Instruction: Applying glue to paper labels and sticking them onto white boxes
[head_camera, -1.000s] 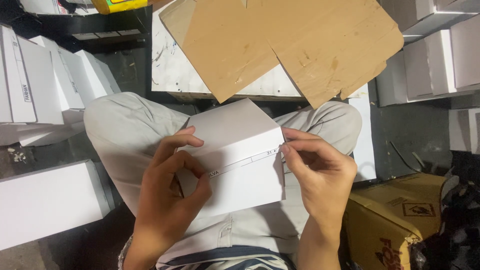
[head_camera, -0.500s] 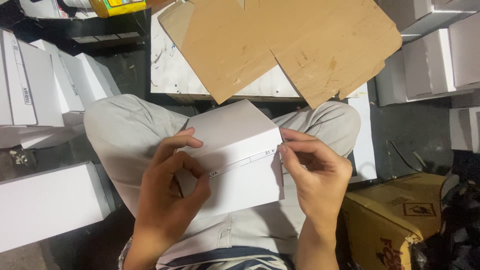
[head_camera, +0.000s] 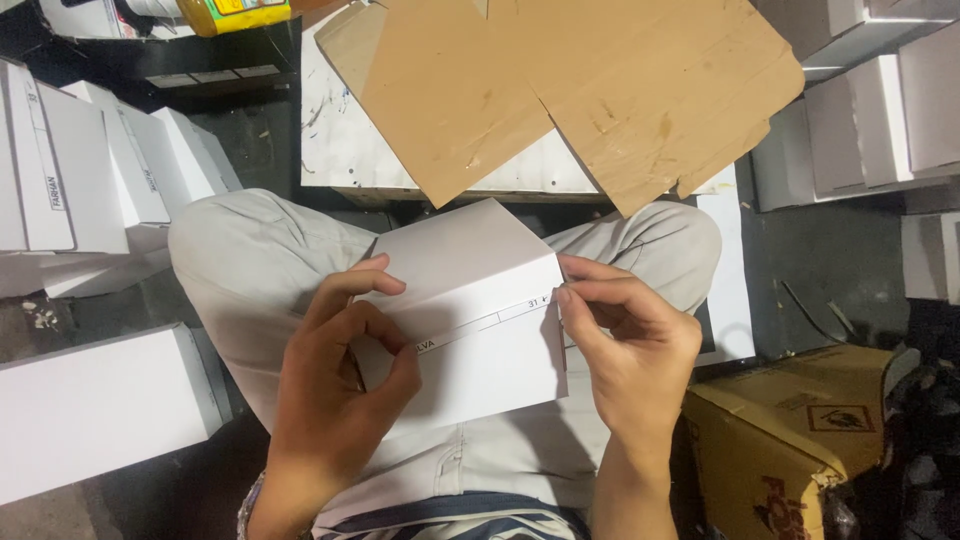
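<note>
The person sits with knees spread and a white box (head_camera: 470, 310) resting across the lap, which gives it a steady base while both hands work on it. The left hand (head_camera: 345, 380) is curled around the box's near left side, thumb on top and fingers bent against the front face, so it pins the box against the light trousers (head_camera: 260, 270). The right hand (head_camera: 630, 340) is closed in a pinch at the box's right corner, fingertips (head_camera: 566, 300) pressed where the lid edge meets the side, as if to seat or press that edge flat; nothing else is in it. A narrow label strip (head_camera: 480, 322) runs along the lid's front edge, and it faces the person.

Counting what lies about: one box in hand; to the left at least four more white boxes (head_camera: 70, 170) stand on edge in a row, with one larger white box (head_camera: 100, 420) lying flat nearer the person. On the right I make out at least three white boxes (head_camera: 870, 120) stacked, though their edges run together. Two brown cardboard sheets (head_camera: 590, 90) overlap on a pale board (head_camera: 340, 140) ahead of the knees. One brown carton (head_camera: 790, 440) sits by the right knee, and a yellow container (head_camera: 235, 12) shows at the top edge.
</note>
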